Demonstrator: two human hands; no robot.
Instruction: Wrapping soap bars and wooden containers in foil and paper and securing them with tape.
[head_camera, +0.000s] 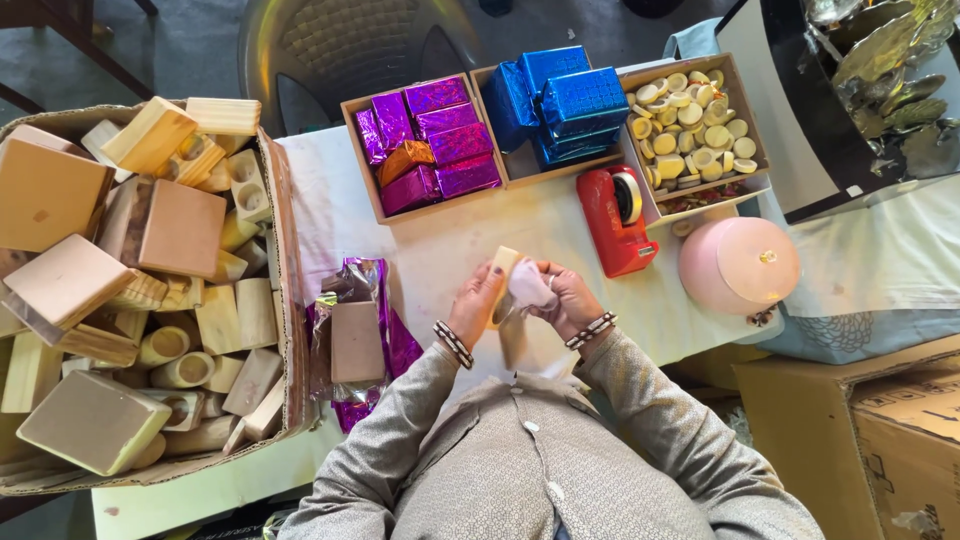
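My left hand (474, 302) grips a small pale wooden block (503, 270) held upright above the table. A crumpled white cloth (530, 288) is pressed against the block's side by my right hand (566, 298). Both wrists wear beaded bracelets. To the left, a flat wooden block (357, 342) lies on a sheet of purple shiny wrapping foil (392, 340) on the white table (450, 245).
A large cardboard box (282, 230) of bare wooden blocks fills the left. Behind stand trays of purple wrapped blocks (430, 140), blue wrapped blocks (560, 100) and pale round discs (690, 115). A red tape dispenser (615, 220) and a pink round lid (738, 265) sit to the right.
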